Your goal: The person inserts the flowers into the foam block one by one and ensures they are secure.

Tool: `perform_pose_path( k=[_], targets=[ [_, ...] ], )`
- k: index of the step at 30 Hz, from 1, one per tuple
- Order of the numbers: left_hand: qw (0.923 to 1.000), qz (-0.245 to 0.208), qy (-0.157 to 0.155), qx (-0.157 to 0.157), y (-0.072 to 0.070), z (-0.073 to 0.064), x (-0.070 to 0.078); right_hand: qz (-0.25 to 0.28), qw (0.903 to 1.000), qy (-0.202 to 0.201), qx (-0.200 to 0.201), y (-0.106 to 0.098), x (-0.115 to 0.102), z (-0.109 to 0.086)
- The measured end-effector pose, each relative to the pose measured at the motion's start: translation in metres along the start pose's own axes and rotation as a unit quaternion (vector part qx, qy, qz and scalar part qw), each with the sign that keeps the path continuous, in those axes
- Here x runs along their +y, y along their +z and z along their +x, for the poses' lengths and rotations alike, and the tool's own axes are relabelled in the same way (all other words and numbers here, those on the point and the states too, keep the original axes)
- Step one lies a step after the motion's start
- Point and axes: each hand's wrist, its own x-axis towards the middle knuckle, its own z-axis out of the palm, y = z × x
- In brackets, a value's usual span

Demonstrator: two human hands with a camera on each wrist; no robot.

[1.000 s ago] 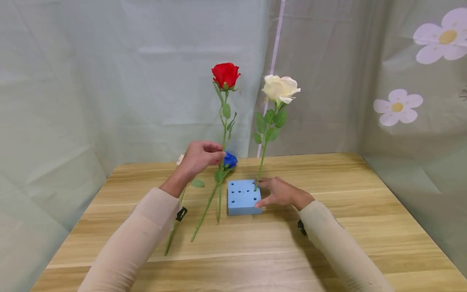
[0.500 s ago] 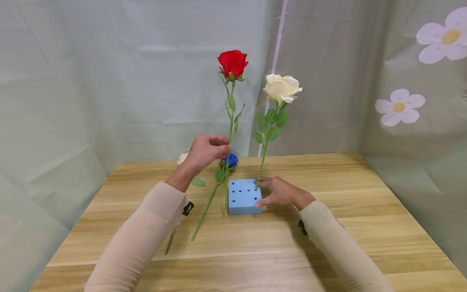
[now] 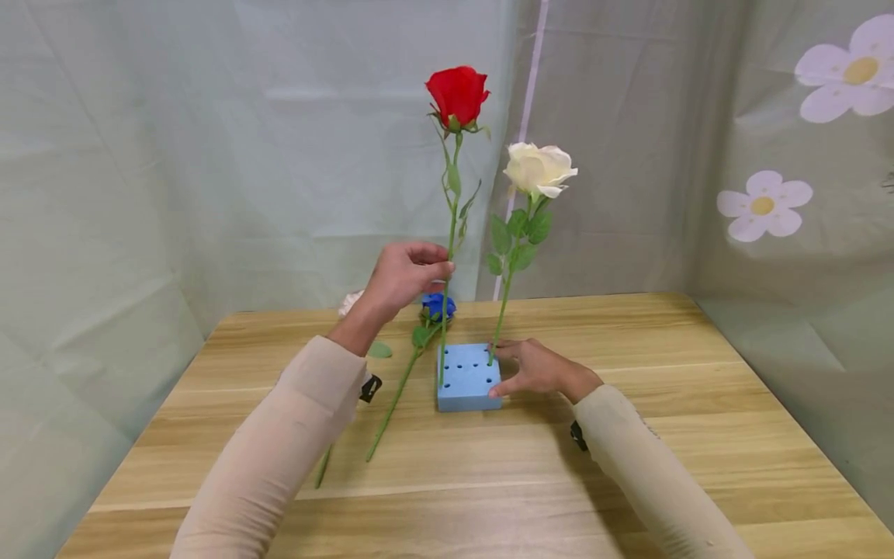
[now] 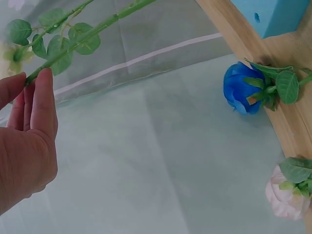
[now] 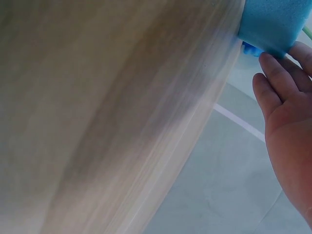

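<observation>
My left hand [image 3: 405, 276] pinches the green stem of an upright red rose [image 3: 457, 97] between thumb and fingers. The stem's lower end meets the left front of a light blue block [image 3: 469, 403] with holes in its top; whether it has entered a hole I cannot tell. In the left wrist view, thumb and fingertips [image 4: 45, 95] close on the stem. At the block's right side, my right hand [image 3: 541, 369] grips it, thumb in front and fingers behind. A cream rose [image 3: 538, 169] stands in a hole on the block's right side, leaning slightly right.
Left of the block, a blue rose [image 3: 438, 307] lies on the wooden table [image 3: 594, 481]. A pale pink rose [image 4: 287, 195] lies farther left, partly hidden by my left arm in the head view. Fabric curtains [image 3: 335, 155] hang behind the table.
My left hand has moved right and upward with the red rose, bringing its stem end from left of the block to over its left side. The right hand and block have stayed still.
</observation>
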Motion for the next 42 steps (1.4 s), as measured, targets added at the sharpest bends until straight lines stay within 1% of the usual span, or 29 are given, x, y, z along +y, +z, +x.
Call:
perform_pose_path(
  k=[5,11,17,27,35,42],
  targets=[
    [0.9999,0.003,0.012,-0.001,0.004,0.003,0.003,0.0,1.0,0.001,0.002,0.0,0.001,0.0],
    [0.9997,0.004,0.023,0.003,0.012,0.008,0.006,0.006,1.0,0.002,0.001,0.0,0.001,0.0],
    [0.9995,0.001,0.032,0.007,0.019,0.012,0.01,0.0,1.0,0.005,0.0,-0.001,-0.001,-0.001],
    [0.9987,-0.002,0.049,0.011,0.026,0.018,0.006,0.005,0.9999,0.008,-0.004,-0.001,0.002,-0.001],
    [0.9986,-0.007,0.05,0.018,0.032,0.021,0.002,0.009,0.9999,0.012,-0.003,-0.001,0.001,0.0],
    [0.9982,-0.013,0.057,0.014,0.035,0.021,0.0,0.008,0.9998,0.017,-0.006,-0.001,0.002,0.001]
  ],
)
